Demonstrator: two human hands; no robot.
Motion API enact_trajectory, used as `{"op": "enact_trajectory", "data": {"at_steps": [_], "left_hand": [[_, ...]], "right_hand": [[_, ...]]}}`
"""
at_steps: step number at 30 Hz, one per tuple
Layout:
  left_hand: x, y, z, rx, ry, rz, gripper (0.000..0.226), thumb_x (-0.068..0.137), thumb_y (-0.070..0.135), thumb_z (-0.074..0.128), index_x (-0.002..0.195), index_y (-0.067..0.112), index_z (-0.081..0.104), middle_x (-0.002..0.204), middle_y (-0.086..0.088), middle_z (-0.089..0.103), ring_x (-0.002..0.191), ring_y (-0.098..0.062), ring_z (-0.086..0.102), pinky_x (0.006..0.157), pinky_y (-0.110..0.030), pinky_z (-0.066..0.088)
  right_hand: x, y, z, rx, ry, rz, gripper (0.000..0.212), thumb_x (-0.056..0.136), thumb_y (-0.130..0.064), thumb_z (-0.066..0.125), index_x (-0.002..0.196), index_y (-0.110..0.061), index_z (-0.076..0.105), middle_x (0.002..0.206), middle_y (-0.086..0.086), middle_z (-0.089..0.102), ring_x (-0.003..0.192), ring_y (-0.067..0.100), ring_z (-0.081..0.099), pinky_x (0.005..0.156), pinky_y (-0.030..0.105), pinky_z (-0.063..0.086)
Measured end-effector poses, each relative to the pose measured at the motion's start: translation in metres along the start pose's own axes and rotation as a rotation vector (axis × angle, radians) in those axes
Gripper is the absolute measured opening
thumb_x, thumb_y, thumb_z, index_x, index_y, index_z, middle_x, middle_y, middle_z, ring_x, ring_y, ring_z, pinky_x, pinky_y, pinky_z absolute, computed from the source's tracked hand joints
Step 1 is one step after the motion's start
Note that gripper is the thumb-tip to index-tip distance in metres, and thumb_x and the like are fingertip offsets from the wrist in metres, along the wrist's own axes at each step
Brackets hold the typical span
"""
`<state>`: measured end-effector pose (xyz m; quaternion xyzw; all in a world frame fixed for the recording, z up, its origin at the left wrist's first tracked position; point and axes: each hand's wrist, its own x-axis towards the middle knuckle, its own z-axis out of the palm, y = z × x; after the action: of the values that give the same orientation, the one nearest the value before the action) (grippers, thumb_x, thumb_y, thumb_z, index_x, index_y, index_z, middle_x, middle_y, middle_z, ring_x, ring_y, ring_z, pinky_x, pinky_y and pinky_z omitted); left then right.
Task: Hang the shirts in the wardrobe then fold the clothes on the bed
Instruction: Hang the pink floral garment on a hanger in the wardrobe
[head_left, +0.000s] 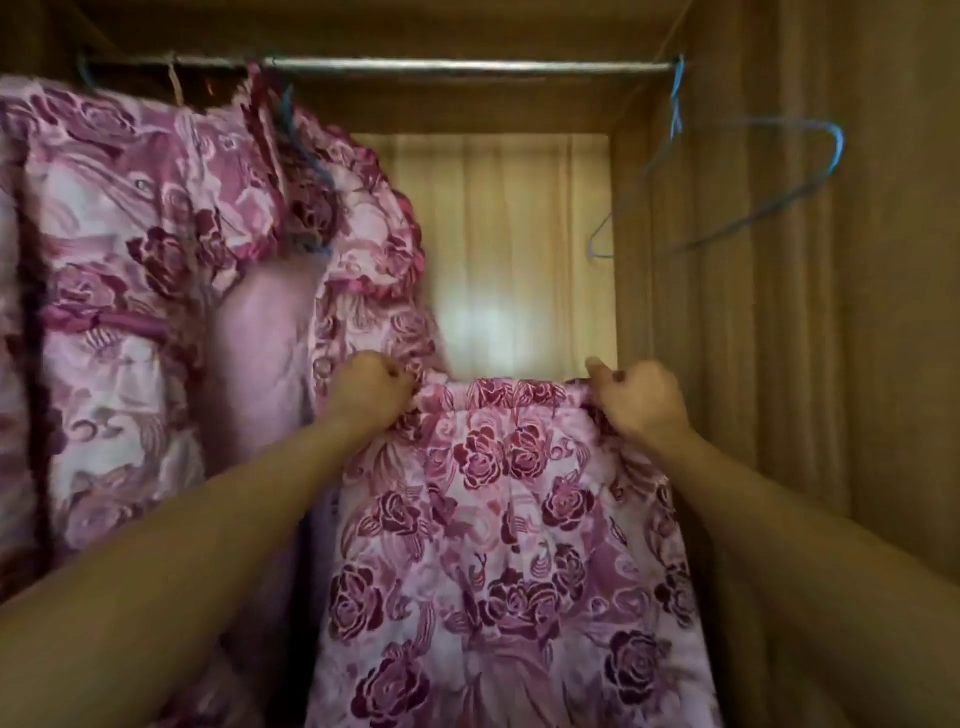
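Head view: our left grip (371, 397) and right grip (639, 402) pinch the top edge of the floral garment (498, 519), spreading it. We judge it readied for the blue hanger (835, 156).

Pink floral cloth garment (498, 519), soft and matt; shiny metal rail (467, 66); thin blue wire hanger (753, 192); smooth wood-grain wardrobe wall (831, 312).
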<state>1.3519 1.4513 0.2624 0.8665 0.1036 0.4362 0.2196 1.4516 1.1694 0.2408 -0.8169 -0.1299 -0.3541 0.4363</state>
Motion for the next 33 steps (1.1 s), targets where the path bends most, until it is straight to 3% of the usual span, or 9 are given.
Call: {"op": "enact_trajectory", "data": {"at_steps": [7, 11, 13, 17, 19, 20, 25, 29, 33], "left_hand": [[-0.093, -0.072, 0.087, 0.22, -0.529, 0.035, 0.005, 0.082, 0.018, 0.071, 0.079, 0.014, 0.072, 0.093, -0.013, 0.068, 0.09, -0.029, 0.066, 0.073, -0.037, 0.055], [-0.152, -0.113, 0.129, 0.391, -0.773, -0.058, 0.071, 0.082, 0.037, 0.075, 0.146, 0.025, 0.045, 0.152, -0.017, 0.034, 0.137, -0.037, 0.038, 0.108, -0.041, 0.037], [-0.171, -0.13, 0.143, 0.391, -0.85, -0.09, 0.084, 0.082, 0.043, 0.076, 0.152, 0.032, 0.033, 0.157, -0.015, 0.024, 0.138, -0.039, 0.038, 0.11, -0.044, 0.037], [-0.189, -0.158, 0.163, 0.401, -0.982, -0.093, 0.085, 0.087, 0.037, 0.073, 0.157, 0.032, 0.024, 0.16, -0.012, 0.022, 0.14, -0.035, 0.037, 0.113, -0.037, 0.033], [-0.189, -0.169, 0.169, 0.329, -1.057, -0.033, 0.068, 0.1, 0.024, 0.061, 0.156, 0.015, 0.024, 0.159, -0.014, 0.028, 0.141, -0.028, 0.036, 0.109, -0.014, 0.023], [-0.188, -0.174, 0.17, 0.307, -1.081, -0.021, 0.061, 0.103, 0.022, 0.056, 0.154, 0.011, 0.025, 0.157, -0.015, 0.032, 0.137, -0.027, 0.039, 0.107, -0.014, 0.023], [-0.188, -0.195, 0.169, 0.329, -1.091, -0.069, 0.061, 0.098, 0.04, 0.053, 0.153, 0.032, 0.028, 0.142, -0.012, 0.037, 0.11, -0.03, 0.055, 0.093, -0.036, 0.048], [-0.175, -0.175, 0.153, 0.153, -1.195, -0.103, 0.053, 0.1, 0.031, 0.054, 0.15, 0.028, 0.037, 0.141, 0.0, 0.049, 0.118, -0.021, 0.055, 0.1, -0.036, 0.047], [-0.142, -0.137, 0.122, 0.161, -1.076, -0.031, 0.024, 0.096, 0.031, 0.057, 0.108, 0.017, 0.072, 0.106, 0.0, 0.071, 0.09, -0.015, 0.064, 0.088, -0.033, 0.053]], "right_hand": [[-0.1, 0.11, 0.076, -0.14, -0.568, 0.1, 0.011, 0.087, -0.012, 0.071, 0.09, -0.004, 0.079, 0.086, 0.012, 0.076, 0.085, 0.025, 0.07, 0.078, 0.033, 0.055], [-0.165, 0.156, 0.12, -0.226, -0.782, 0.125, 0.032, 0.091, -0.018, 0.068, 0.123, -0.017, 0.07, 0.122, 0.013, 0.06, 0.112, 0.027, 0.06, 0.08, 0.03, 0.05], [-0.193, 0.172, 0.14, -0.329, -0.888, 0.055, 0.043, 0.093, -0.02, 0.06, 0.135, -0.024, 0.059, 0.129, 0.005, 0.052, 0.109, 0.015, 0.05, 0.07, 0.027, 0.034], [-0.232, 0.178, 0.173, -0.098, -0.942, 0.041, 0.072, 0.074, -0.023, 0.053, 0.146, -0.028, 0.047, 0.129, 0.005, 0.044, 0.118, 0.018, 0.043, 0.098, 0.017, 0.028], [-0.24, 0.179, 0.194, 0.087, -0.868, 0.004, 0.071, 0.079, -0.01, 0.061, 0.147, -0.024, 0.049, 0.139, 0.006, 0.045, 0.127, 0.021, 0.047, 0.116, 0.027, 0.032], [-0.244, 0.178, 0.204, 0.144, -0.862, 0.007, 0.068, 0.08, -0.006, 0.061, 0.146, -0.022, 0.05, 0.141, 0.01, 0.048, 0.129, 0.025, 0.049, 0.117, 0.034, 0.035], [-0.251, 0.173, 0.22, 0.215, -0.896, 0.037, 0.041, 0.081, 0.006, 0.056, 0.114, -0.02, 0.058, 0.1, 0.003, 0.062, 0.089, 0.014, 0.06, 0.083, 0.035, 0.048], [-0.219, 0.163, 0.194, 0.134, -0.984, 0.109, 0.028, 0.083, 0.004, 0.057, 0.087, -0.02, 0.07, 0.091, -0.001, 0.07, 0.09, 0.019, 0.065, 0.075, 0.02, 0.048], [-0.157, 0.136, 0.14, -0.135, -1.082, 0.057, 0.017, 0.087, -0.016, 0.062, 0.095, -0.011, 0.077, 0.1, 0.006, 0.074, 0.083, 0.014, 0.065, 0.073, 0.023, 0.052]]}}
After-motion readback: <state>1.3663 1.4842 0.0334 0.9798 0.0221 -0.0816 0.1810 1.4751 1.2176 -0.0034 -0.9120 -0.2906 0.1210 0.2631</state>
